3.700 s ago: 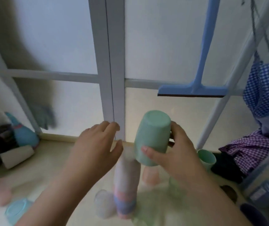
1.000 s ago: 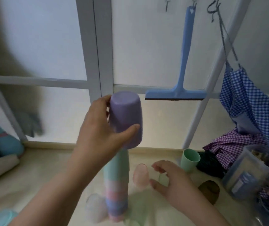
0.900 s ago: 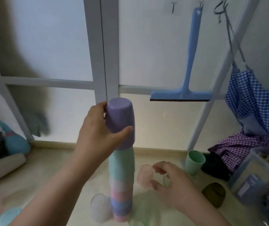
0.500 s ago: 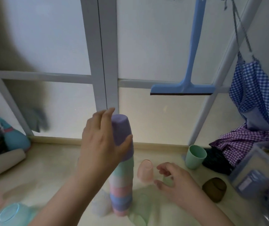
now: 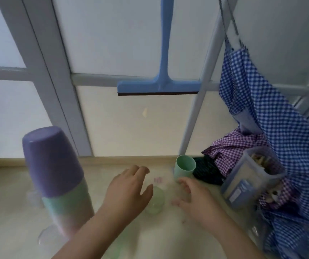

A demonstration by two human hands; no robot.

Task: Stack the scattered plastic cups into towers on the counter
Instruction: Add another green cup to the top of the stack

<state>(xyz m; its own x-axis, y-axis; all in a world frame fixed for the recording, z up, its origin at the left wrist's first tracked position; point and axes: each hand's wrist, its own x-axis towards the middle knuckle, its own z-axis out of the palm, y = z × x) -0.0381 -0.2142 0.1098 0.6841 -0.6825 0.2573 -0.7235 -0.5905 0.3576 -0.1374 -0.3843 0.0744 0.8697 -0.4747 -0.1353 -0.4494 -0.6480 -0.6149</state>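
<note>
Tower: a stack of upturned cups [image 5: 64,195] stands on the surface [image 5: 9,212] near its left side, leaning slightly; a purple cup [image 5: 51,159] caps it, with mint green and pale pink ones below.
Left hand [image 5: 129,191]: hovers just right of the tower, apart from it, fingers loosely spread, the grip slack and holding nothing.
Right hand [image 5: 194,200]: low over the surface, fingers loosely curved and blurred, holding nothing.
Clear green cup [image 5: 155,202]: lies on the surface between the two hands; I cannot tell whether either hand touches it.
Mint cup [image 5: 184,168]: upright, mouth up, near the back edge, beyond the right hand.
Clear cup [image 5: 47,237]: at the foot of the tower.
Squeegee [image 5: 159,86]: blue, hangs against the frosted window.
Plastic container [image 5: 250,176]: at the right edge, among checked cloths [image 5: 273,113].
</note>
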